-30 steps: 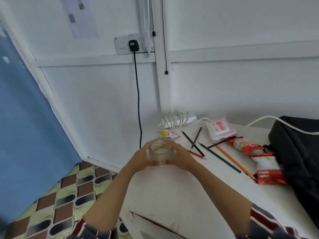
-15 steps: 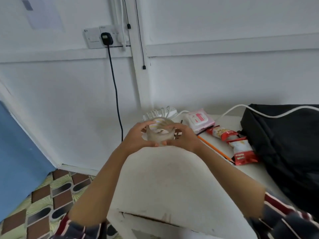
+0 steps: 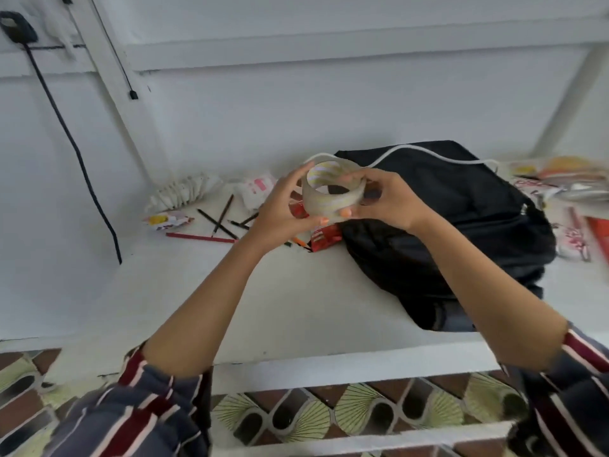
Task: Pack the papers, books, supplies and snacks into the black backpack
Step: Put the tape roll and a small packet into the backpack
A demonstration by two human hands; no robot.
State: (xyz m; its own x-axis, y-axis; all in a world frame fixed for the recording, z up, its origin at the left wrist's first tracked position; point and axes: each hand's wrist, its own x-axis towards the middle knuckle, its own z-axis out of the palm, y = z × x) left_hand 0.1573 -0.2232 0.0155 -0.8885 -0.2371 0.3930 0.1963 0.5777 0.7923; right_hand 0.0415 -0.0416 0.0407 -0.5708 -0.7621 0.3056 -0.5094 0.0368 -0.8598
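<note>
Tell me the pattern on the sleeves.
Fabric sleeves: dark blue-grey with maroon and pale stripes; head view.

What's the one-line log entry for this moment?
left hand: grips tape roll | right hand: grips tape roll | black backpack: on table, tape roll not yet inside

- I see my left hand (image 3: 280, 212) and right hand (image 3: 392, 202) gripping a clear tape roll (image 3: 329, 202) between them.
- Black backpack (image 3: 461, 232) lies right of the grip, behind it.
- Pencils (image 3: 221, 223) lie left; red snack packet (image 3: 324, 240) just beneath.
</note>
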